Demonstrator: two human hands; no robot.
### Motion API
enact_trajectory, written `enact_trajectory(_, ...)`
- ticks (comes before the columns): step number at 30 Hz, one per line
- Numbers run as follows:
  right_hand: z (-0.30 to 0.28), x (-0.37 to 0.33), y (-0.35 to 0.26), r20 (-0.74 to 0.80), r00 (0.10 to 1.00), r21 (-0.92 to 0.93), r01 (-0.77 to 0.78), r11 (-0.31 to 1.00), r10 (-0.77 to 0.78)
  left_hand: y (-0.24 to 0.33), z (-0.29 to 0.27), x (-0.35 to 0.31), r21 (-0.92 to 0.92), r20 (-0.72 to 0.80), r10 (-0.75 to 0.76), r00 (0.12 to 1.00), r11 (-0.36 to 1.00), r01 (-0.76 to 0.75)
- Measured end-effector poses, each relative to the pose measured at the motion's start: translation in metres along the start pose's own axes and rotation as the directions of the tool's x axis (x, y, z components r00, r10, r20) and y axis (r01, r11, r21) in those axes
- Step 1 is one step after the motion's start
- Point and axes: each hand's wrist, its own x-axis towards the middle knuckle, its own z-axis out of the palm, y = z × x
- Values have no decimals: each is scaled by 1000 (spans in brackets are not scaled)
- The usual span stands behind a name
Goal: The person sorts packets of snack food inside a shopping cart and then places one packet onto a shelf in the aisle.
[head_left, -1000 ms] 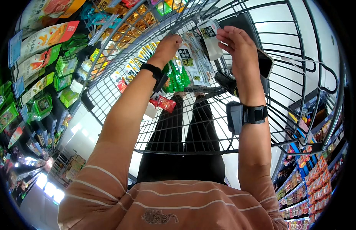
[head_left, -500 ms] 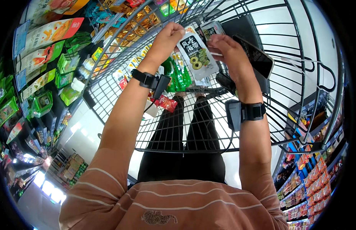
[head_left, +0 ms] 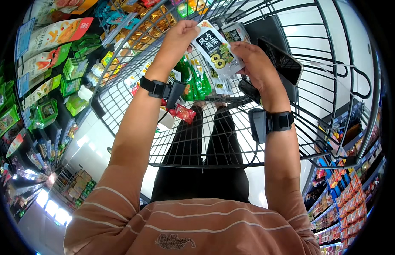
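Note:
Over the wire shopping cart point(head_left: 197, 163) I hold a white and grey snack pouch point(head_left: 218, 50) with a black label and a picture of green food. My left hand point(head_left: 177, 41) pinches its upper left edge between thumb and fingers. My right hand point(head_left: 256, 61) grips its lower right side, thumb on the front. Below the pouch, green snack packets point(head_left: 194, 80) lie in the cart. Near my left wrist is a small red packet point(head_left: 185, 114). Behind the held pouch, a similar pouch point(head_left: 235, 32) shows in part. A dark phone point(head_left: 280, 61) rests beside my right hand.
Shelves of bagged snacks point(head_left: 53, 51) stand close along the left. More shelving with orange-red packets point(head_left: 352, 195) is at the lower right. A pale cord point(head_left: 333, 66) crosses the cart's right side. Black straps with small devices point(head_left: 280, 122) sit on both my wrists.
My left hand has moved slightly left and up, and the pouch has shifted with it. My right hand has closed onto the pouch's right side, its thumb now on the front.

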Motion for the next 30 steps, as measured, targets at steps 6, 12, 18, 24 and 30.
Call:
enact_trajectory(6,7,-11,-11,120,991,21,53,998,-55,-9,-11,-1,-455,187,-52,981,880,134)
enact_trajectory(12,6,-8,-2,256,949,1,188,982,-182,-5,-14,-6,-707,271,92,958,694,134)
enact_trajectory(18,1,-2,3,191,967,-44,181,982,-170,-3,-10,-5,-724,329,108,938,666,177)
enact_trajectory(24,-4,0,-4,48,977,13,208,978,-208,5,-7,1,-599,321,80,944,789,137)
enact_trajectory(30,-23,1,-17,-352,853,122,451,884,-386,10,26,20,-260,169,218,961,951,-169)
